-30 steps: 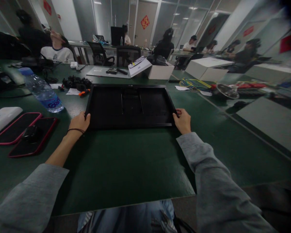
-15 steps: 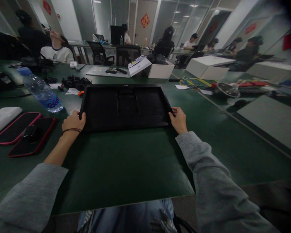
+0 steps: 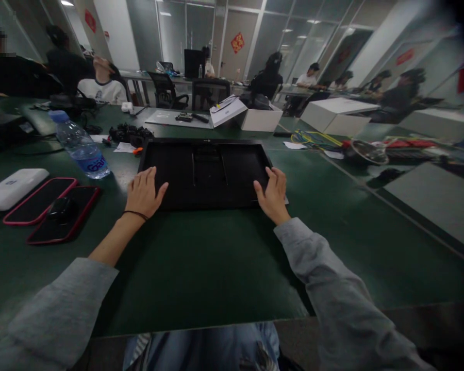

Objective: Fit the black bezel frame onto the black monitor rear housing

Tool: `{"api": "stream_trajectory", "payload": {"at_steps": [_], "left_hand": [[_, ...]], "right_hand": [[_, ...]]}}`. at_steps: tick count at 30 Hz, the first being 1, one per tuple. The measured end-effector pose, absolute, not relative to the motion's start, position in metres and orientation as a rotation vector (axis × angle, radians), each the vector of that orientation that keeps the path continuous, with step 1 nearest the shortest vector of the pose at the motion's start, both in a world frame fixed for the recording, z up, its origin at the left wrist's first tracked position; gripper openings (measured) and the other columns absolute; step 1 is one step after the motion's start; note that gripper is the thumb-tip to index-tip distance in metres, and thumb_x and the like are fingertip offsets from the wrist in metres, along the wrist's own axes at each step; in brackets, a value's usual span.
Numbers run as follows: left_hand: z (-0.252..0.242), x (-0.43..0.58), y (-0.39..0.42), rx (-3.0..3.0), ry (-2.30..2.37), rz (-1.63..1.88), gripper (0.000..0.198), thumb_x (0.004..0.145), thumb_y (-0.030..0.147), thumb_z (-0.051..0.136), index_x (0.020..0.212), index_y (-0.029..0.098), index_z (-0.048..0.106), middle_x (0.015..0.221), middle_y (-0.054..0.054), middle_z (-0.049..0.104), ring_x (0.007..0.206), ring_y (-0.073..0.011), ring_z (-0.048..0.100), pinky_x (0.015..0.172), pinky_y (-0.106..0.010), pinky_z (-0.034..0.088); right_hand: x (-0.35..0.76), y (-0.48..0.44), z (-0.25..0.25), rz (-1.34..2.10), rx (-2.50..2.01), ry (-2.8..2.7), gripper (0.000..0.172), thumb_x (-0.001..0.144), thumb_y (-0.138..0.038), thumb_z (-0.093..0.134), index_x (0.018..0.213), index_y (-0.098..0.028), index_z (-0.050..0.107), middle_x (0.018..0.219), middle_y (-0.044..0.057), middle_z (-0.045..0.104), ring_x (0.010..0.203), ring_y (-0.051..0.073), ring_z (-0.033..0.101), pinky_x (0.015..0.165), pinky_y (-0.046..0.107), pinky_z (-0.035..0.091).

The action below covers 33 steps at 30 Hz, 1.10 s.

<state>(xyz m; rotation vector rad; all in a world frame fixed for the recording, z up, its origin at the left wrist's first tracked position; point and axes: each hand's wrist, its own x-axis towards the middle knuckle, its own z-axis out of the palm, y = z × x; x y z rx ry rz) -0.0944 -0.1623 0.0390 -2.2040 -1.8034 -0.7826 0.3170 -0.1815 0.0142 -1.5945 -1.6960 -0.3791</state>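
A shallow black rectangular tray-like frame (image 3: 209,198) lies on the green table (image 3: 216,268), its raised rim around a recessed middle with two thin upright lines. My left hand (image 3: 144,195) is over its left side, fingers apart, thumb toward the middle. Over the right side is my right hand (image 3: 272,193), its thumb spread away from the fingers. Neither hand grips the rim; whether the palms rest on the frame cannot be told.
Left of the frame are a water bottle (image 3: 83,149), two red-edged phones (image 3: 42,201) and a white device (image 3: 17,188). Behind stand an open white box (image 3: 261,119) and cables (image 3: 313,138). A grey panel (image 3: 436,201) lies right. Several people sit beyond.
Both hands have let go of the frame's side edges, moved inward over it and opened. The whole view has shifted slightly, with things appearing a little farther right.
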Motion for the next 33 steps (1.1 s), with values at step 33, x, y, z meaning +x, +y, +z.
{"api": "stream_trajectory", "payload": {"at_steps": [33], "left_hand": [[0.016,-0.125,-0.127,-2.181,-1.974,-1.135,0.058,0.092,0.033,0.048,0.142,0.003,0.052,0.154,-0.028,0.045,0.150,-0.0357,0.039,0.124,-0.054,0.031]], "right_hand": [[0.371,-0.165,0.000,-0.086,-1.757,-1.436,0.050,0.087,-0.026,0.047,0.132,-0.011,0.061,0.126,0.021,0.066,0.119,0.032,0.062,0.107,0.056,0.048]]}}
